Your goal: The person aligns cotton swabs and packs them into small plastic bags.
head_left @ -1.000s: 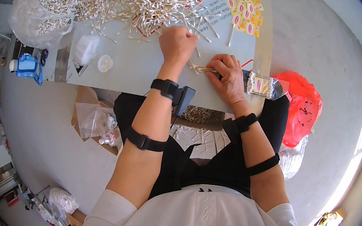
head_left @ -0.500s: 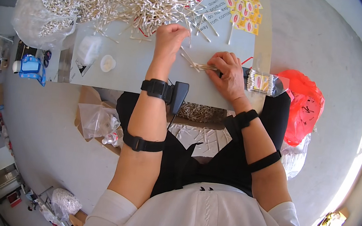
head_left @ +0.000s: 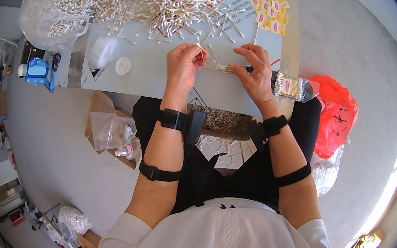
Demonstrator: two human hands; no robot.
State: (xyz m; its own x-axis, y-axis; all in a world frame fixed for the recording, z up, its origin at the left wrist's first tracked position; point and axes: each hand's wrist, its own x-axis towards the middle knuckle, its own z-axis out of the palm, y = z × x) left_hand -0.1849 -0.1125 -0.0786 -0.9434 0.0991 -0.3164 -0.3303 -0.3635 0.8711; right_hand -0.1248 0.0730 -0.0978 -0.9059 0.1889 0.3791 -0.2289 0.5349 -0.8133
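Observation:
My left hand point(head_left: 184, 67) is above the table with its fingertips pinched on a cotton swab point(head_left: 201, 49). To its right, my right hand point(head_left: 256, 75) has thumb and index finger spread apart. Its thumb tip is at a small bunch of cotton swabs point(head_left: 223, 68) lying on the table; the bunch's right end is hidden by the hand. A loose swab slants between the two hands. Beyond them spreads a large heap of white-tipped cotton swabs point(head_left: 139, 1). A clear packet of swabs with a yellow label point(head_left: 287, 86) lies just right of my right wrist.
Yellow label cards point(head_left: 268, 10) lie at the table's far right. A clear plastic bag point(head_left: 46, 26) and a small white round lid point(head_left: 123, 66) are at left. A red plastic bag point(head_left: 333, 119) hangs beyond the right edge. Below the table stands a box of swabs point(head_left: 221, 121).
My left hand has drawn back slightly from the heap's edge and turned, a swab in its pinch. My right hand's fingers have lifted and spread away from the bunch.

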